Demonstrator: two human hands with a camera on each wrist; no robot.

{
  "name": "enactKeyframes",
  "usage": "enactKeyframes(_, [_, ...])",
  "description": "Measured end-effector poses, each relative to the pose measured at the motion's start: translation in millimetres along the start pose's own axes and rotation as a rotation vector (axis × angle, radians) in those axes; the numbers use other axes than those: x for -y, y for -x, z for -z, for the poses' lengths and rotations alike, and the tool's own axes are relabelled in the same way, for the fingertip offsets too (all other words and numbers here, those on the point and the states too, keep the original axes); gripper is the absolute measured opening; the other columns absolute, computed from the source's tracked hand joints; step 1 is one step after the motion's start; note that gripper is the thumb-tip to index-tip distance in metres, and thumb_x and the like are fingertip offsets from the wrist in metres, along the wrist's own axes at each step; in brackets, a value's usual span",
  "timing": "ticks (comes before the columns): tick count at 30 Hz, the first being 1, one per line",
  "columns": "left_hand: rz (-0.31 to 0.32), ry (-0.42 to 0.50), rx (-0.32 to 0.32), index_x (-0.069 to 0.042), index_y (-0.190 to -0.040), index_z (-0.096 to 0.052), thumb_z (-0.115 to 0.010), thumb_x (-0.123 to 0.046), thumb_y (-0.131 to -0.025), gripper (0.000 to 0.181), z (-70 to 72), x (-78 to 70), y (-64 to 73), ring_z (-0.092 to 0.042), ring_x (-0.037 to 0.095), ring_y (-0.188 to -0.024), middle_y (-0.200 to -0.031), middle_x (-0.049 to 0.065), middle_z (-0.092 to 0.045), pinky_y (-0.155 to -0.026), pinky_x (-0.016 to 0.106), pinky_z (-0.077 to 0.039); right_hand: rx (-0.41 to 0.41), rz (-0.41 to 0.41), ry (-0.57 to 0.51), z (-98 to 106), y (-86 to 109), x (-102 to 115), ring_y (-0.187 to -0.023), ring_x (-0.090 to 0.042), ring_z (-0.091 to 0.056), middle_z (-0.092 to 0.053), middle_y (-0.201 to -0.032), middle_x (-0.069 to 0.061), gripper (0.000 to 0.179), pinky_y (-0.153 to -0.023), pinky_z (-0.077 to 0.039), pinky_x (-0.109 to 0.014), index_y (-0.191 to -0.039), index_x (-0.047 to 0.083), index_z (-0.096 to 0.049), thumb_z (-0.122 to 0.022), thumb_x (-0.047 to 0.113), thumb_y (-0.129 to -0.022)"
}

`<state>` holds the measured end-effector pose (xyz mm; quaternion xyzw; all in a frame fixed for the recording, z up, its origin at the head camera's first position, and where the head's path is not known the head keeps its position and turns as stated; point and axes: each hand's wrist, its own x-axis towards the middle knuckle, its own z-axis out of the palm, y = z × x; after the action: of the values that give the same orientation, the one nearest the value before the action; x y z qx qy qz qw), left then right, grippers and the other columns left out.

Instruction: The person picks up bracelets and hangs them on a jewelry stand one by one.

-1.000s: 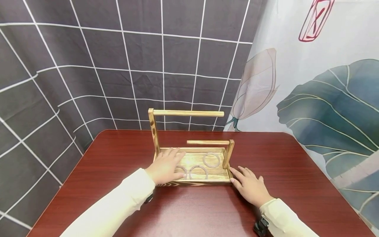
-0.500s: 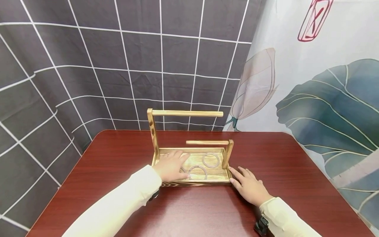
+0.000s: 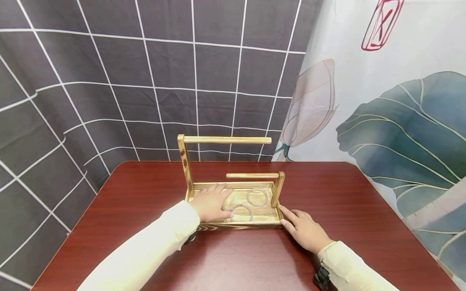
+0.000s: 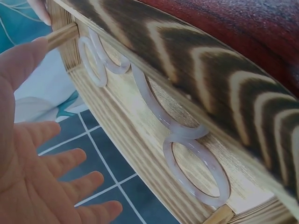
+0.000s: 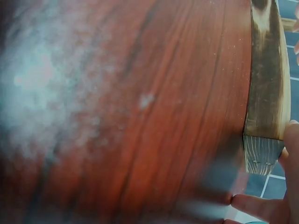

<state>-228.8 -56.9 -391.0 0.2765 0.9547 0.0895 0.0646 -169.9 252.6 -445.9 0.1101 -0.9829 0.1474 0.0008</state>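
A wooden tray-based stand sits on the table. Its taller left post carries a long rod, its lower right post a short rod. Pale ring-shaped bangles lie in the tray; the left wrist view shows several, some overlapping, including one bangle midway along. Over the tray's left half spreads my left hand, fingers extended, covering part of the bangles from the head view. In the left wrist view its palm appears above the tray, apart from the rings. My right hand touches the tray's right end with extended fingers.
The dark red table surrounds the stand. Behind it hangs a grey curtain with white grid lines. A white curtain with a lotus leaf print hangs at the right.
Over the tray, my left hand has shifted slightly right and now covers more of the left bangles. The right hand stays at the tray's end. The whole head view has drifted a little.
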Motion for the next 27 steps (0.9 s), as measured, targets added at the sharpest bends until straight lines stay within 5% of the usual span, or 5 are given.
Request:
enactKeyframes(7, [-0.011, -0.003, 0.041, -0.02, -0.149, -0.037, -0.069, -0.05, -0.08, 0.082, 3.4, -4.6, -5.1, -0.031, 0.036, -0.139, -0.154, 0.013, -0.032, -0.106, 0.061, -0.032, -0.025, 0.018, 0.005, -1, 0.9, 0, -0.116, -0.041, -0.051, -0.057, -0.121, -0.018, 0.049, -0.084, -0.048, -0.059, -0.144, 0.025, -0.046, -0.05, 0.041, -0.098])
enactKeyframes(27, [-0.201, -0.063, 0.1, -0.015, -0.144, -0.044, -0.083, -0.032, -0.072, 0.085, 2.9, -6.5, -26.1, -0.042, 0.03, -0.133, -0.144, 0.014, -0.045, -0.11, 0.042, -0.035, -0.017, 0.027, 0.002, -2, -0.3, -1, -0.116, -0.042, -0.051, -0.056, -0.121, -0.019, 0.049, -0.088, -0.047, -0.058, -0.145, 0.023, -0.045, -0.048, 0.039, -0.099])
